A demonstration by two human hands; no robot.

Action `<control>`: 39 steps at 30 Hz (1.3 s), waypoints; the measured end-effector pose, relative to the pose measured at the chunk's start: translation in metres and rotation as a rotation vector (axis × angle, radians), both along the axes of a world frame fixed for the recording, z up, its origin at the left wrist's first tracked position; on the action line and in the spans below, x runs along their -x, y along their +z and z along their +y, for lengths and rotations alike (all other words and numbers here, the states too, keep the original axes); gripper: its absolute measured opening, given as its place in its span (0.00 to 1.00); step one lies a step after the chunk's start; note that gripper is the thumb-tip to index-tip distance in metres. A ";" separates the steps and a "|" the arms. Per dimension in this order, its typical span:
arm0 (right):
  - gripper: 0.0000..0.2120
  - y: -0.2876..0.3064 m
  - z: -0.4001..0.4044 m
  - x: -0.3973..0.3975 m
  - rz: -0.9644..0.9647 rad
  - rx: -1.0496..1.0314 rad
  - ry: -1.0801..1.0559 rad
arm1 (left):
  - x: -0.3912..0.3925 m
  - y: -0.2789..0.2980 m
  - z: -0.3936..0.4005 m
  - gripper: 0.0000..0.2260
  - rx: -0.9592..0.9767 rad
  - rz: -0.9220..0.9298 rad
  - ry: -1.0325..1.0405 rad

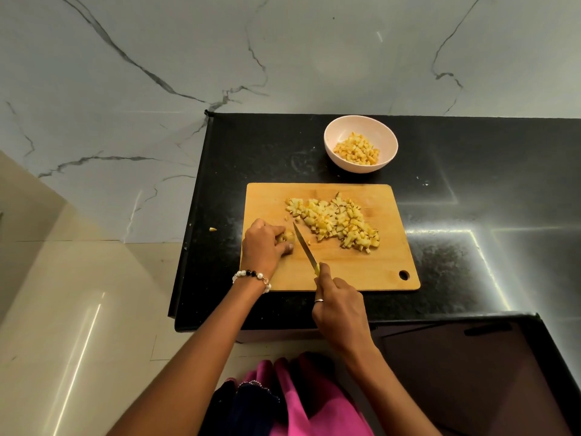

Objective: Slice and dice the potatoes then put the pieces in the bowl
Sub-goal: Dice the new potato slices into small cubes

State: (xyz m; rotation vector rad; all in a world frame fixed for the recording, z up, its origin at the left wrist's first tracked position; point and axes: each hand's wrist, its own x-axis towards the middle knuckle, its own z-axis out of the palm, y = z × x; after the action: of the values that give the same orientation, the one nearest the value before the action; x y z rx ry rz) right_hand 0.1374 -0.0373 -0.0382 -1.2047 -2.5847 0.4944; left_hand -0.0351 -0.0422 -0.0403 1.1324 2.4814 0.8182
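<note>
wooden cutting board (361, 272) on black table (456, 215) carries big heap of diced potato (338, 223). white bowl (341, 129) beyond board already holds one batch of dice. judged well past halfway: last small potato piece (288, 236) left to cut, then heap to move into bowl. left hand (262, 247) fingers curled, pinching that piece on board. right hand (341, 313) fingers wrapped round knife (305, 248) handle, blade just beside piece.

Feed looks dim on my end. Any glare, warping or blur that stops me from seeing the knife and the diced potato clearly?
Head view: dim, warm light; bright streaks glare on the black counter right of the cutting board; wide-angle warping bends the counter edges. The knife, the diced pile and the bowl read clearly; the potato piece under the left hand is mostly hidden.
</note>
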 end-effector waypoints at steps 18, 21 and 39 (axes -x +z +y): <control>0.33 -0.002 -0.020 0.025 -0.157 -0.159 0.023 | 0.009 0.003 0.008 0.16 -0.065 -0.046 -0.018; 0.33 -0.004 -0.031 0.002 -0.169 -0.138 0.019 | 0.007 0.003 0.006 0.15 -0.086 -0.048 -0.009; 0.27 -0.003 -0.013 0.024 -0.048 -0.035 -0.016 | 0.011 0.001 -0.003 0.17 -0.061 -0.053 -0.015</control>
State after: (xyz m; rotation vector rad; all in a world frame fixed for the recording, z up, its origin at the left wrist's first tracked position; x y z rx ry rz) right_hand 0.1135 -0.0502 -0.0414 -1.2395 -2.6098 0.4201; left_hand -0.0461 -0.0448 -0.0388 1.1331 2.4179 0.9132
